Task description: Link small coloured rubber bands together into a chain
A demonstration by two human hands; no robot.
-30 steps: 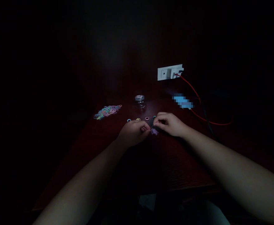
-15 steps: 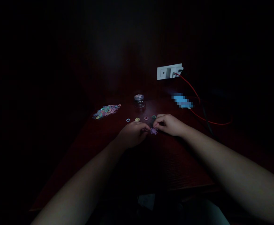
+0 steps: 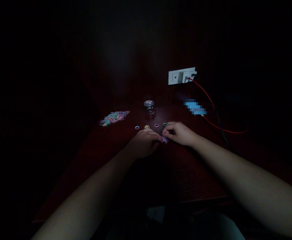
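Observation:
A small bunch of purple bands lies on the dark red table between my hands. My left hand reaches it from the left, its fingertips touching the bunch's edge. From the right, my right hand pinches at the top of the same bunch. Just beyond my hands is a row of small bands: a blue one, a yellow one, a pink one and a green one, partly by my right fingers.
A heap of mixed coloured bands lies at the left. Behind the row stands a clear lidded jar. At the right are a blurred blue object, a red cable and a wall socket with a plug.
My left hand has moved slightly to the right, closer to my right fingers at the purple bunch. The whole view has shifted a little.

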